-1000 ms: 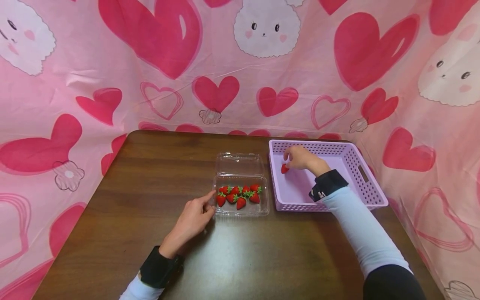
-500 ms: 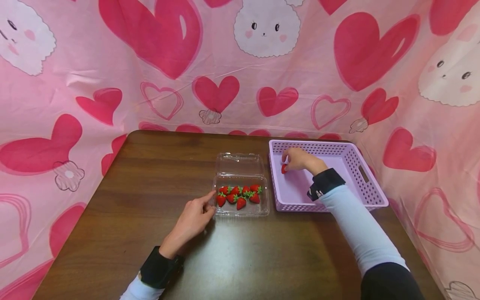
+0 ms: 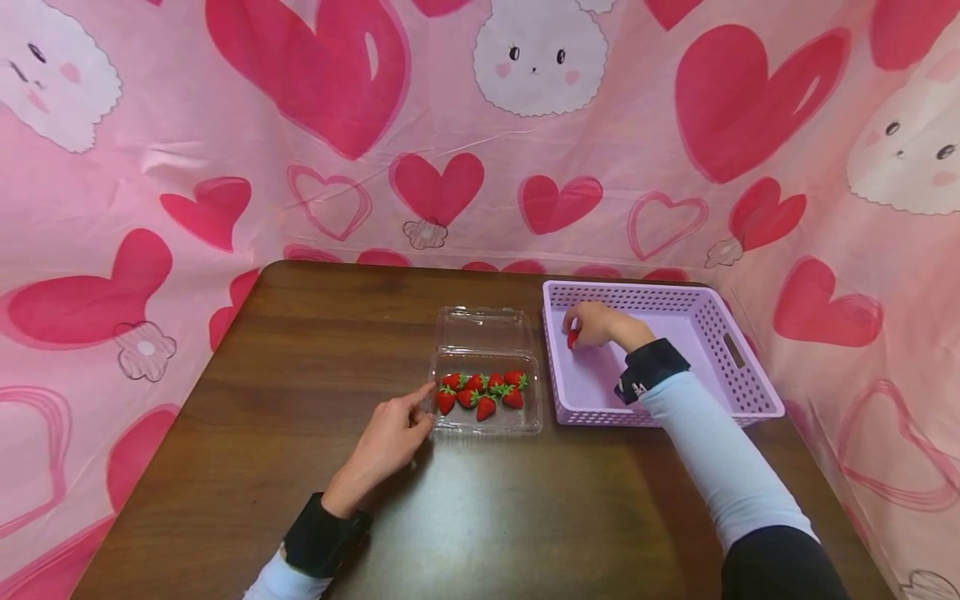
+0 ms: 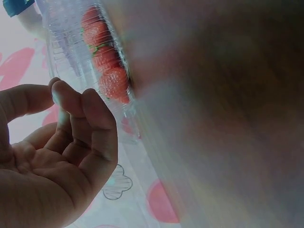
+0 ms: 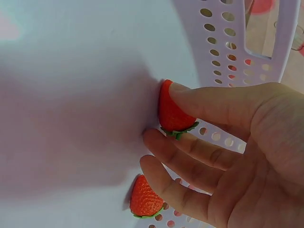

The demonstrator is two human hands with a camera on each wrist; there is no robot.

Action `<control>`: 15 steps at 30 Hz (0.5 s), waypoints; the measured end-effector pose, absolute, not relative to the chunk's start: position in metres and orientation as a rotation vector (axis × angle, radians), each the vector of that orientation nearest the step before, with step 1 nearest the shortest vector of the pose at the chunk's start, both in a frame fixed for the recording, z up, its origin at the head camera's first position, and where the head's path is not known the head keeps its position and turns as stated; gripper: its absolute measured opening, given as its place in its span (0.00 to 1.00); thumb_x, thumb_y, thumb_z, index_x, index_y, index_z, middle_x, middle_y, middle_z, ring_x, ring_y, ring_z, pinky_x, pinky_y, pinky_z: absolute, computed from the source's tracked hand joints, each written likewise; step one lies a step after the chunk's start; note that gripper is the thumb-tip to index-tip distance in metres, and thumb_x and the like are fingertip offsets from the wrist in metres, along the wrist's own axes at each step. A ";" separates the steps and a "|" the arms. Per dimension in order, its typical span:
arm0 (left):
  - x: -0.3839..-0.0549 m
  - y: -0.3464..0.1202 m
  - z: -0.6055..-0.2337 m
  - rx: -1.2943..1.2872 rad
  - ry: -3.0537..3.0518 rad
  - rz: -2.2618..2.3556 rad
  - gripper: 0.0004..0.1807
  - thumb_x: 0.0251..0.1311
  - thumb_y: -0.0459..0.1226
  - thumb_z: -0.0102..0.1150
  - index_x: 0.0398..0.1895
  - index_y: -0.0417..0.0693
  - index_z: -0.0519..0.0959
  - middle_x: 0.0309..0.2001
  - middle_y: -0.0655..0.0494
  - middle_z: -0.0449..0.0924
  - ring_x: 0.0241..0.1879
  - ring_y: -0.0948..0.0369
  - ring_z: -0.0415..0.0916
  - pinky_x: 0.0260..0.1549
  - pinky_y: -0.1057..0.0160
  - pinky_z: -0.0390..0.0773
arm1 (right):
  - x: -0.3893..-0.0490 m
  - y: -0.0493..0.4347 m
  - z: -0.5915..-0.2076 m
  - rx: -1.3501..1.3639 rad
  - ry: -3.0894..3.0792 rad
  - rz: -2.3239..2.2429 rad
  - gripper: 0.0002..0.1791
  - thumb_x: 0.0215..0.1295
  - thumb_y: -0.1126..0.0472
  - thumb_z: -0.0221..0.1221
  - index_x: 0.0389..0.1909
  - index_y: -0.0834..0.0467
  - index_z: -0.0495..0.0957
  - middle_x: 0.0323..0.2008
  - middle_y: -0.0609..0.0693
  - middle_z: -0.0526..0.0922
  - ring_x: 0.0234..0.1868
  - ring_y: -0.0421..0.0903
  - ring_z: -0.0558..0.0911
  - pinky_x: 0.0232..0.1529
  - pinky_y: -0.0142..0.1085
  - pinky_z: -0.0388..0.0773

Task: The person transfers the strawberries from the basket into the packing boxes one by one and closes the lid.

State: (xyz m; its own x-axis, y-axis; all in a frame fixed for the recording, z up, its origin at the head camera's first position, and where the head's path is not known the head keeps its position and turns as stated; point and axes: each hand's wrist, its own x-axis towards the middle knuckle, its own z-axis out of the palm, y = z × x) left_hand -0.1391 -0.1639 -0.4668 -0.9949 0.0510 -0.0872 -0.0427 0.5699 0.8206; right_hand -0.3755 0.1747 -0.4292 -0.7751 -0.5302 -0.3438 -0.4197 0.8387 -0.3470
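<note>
In the head view, a clear plastic clamshell box [image 3: 487,428] stands with its lid tipped back, and several red strawberries [image 3: 486,407] lie in its tray. My left hand [image 3: 386,433] is at the box's left edge, thumb and index fingertips pinching the rim. My right hand [image 3: 600,323] reaches into the left part of a lilac plastic basket [image 3: 667,367]. Between thumb and fingers it pinches a strawberry [image 5: 174,109], leaf end toward the palm. A second strawberry [image 5: 145,197] lies on the basket floor beside the outer fingers; the hand hides it in the head view.
The dark wooden table [image 3: 337,333] carries the box near its middle and the basket at its right side. A pink heart-patterned cloth [image 3: 315,83] hangs behind and along both sides. The basket's perforated walls [image 3: 630,292] rise around my right hand.
My right hand has shifted slightly left and closed in on the strawberry, so less of it shows. The left hand stays at the box's edge. The head view has turned a little.
</note>
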 end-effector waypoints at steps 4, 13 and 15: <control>-0.139 -0.163 -0.467 0.004 2.696 1.410 0.30 0.70 0.31 0.62 0.75 0.41 0.73 0.20 0.58 0.69 0.14 0.60 0.65 0.15 0.64 0.66 | -0.376 0.175 -0.430 -0.681 2.582 -0.356 0.15 0.57 0.72 0.69 0.46 0.64 0.84 0.38 0.59 0.82 0.37 0.53 0.79 0.36 0.40 0.78; -0.138 -0.163 -0.467 -0.002 2.668 1.427 0.30 0.70 0.30 0.62 0.75 0.40 0.72 0.20 0.56 0.69 0.14 0.59 0.66 0.15 0.64 0.67 | -0.375 0.175 -0.432 -0.714 2.607 -0.351 0.12 0.55 0.74 0.66 0.41 0.64 0.83 0.35 0.57 0.82 0.38 0.54 0.78 0.38 0.41 0.77; -0.138 -0.164 -0.466 -0.002 2.666 1.426 0.30 0.70 0.31 0.62 0.75 0.41 0.72 0.20 0.56 0.69 0.14 0.58 0.67 0.15 0.64 0.67 | -0.375 0.175 -0.432 -0.705 2.613 -0.358 0.11 0.55 0.75 0.66 0.40 0.63 0.83 0.34 0.56 0.82 0.37 0.54 0.78 0.37 0.41 0.77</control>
State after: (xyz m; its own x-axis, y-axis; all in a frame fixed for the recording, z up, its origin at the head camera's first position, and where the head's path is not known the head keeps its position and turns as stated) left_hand -0.1378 -0.1635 -0.4665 -0.9931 0.0543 -0.1040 -0.0564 0.5566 0.8289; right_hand -0.3755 0.1750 -0.4324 -0.7886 -0.5260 -0.3184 -0.4208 0.8393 -0.3442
